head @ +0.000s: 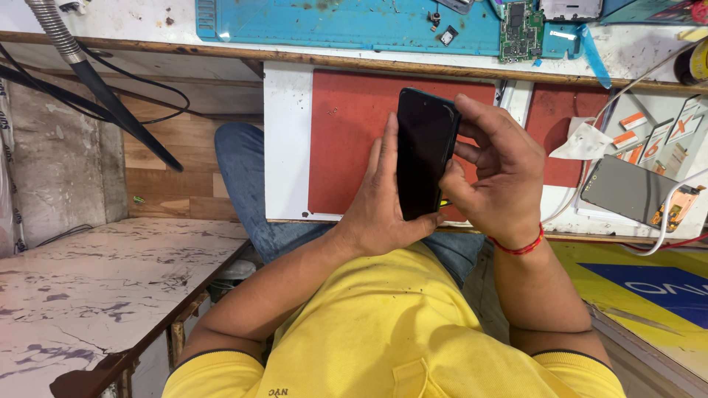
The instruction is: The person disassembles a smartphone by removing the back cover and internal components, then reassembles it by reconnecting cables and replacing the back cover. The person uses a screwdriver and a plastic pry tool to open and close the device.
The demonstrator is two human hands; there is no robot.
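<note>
I see my left hand (380, 214) and right hand (494, 173) both in firm grip on the black phone (424, 151), above the red mat (346, 140).

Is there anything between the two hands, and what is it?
Yes. In the head view a black phone stands upright between the left hand and the right hand; both hands hold it.

A blue work mat (346, 26) lies along the far edge of the surface (649, 51). On the mat's right end sits a green circuit board (521, 31). Nearer than the mat lies a red pad (354, 140). Well right of the mat rests a grey phone (633, 190) with a white cable (667, 214) across it. Far left of the mat hangs a black hose (110, 103).
</note>
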